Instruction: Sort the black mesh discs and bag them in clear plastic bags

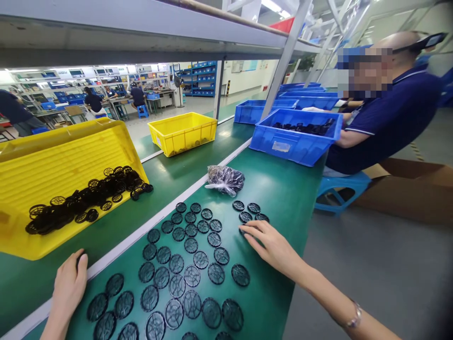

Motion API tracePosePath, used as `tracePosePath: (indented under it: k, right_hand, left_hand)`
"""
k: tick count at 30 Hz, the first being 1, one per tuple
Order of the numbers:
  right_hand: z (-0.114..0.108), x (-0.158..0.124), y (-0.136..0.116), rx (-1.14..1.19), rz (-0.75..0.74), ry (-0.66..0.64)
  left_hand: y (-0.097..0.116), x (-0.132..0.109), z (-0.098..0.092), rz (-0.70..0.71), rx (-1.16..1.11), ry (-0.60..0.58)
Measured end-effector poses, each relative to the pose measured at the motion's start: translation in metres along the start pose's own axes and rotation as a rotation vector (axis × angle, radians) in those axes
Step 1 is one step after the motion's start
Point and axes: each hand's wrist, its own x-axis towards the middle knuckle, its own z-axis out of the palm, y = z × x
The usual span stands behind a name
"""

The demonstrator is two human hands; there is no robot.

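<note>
Many black round plastic parts with spoke-like webs [192,275] lie flat in loose rows on the green table. My right hand [267,241] is at the right group, its fingertips on the edge of another black round part [242,231], mostly covered by the fingers. My left hand [71,278] is at the left, over the white strip, thumb and fingers curled together. Something dark shows between them, too hidden to make out. Beyond the rows sits a knotted clear plastic bag [225,180] with dark contents.
A tilted yellow bin [71,165] spills black round parts [88,196] at the left. Farther back stand a yellow crate [182,133] and blue bins [295,141] holding black parts. A co-worker [392,108] sits at the right. A shelf beam [141,33] crosses overhead.
</note>
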Motion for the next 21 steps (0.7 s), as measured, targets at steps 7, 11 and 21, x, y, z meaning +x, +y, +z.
tracePosePath:
  k: [7, 11, 21]
  right_hand:
    - [0.014, 0.033, -0.022, 0.133, -0.237, -0.318]
    - [0.007, 0.047, 0.014, 0.094, -0.161, -0.302]
    - [0.028, 0.085, -0.005, 0.149, -0.329, -0.375]
  left_hand:
    - [0.005, -0.001, -0.003, -0.041, -0.019, -0.021]
    - [0.009, -0.001, -0.005, -0.064, -0.015, -0.039]
    - [0.009, -0.002, -0.004, -0.076, 0.015, -0.035]
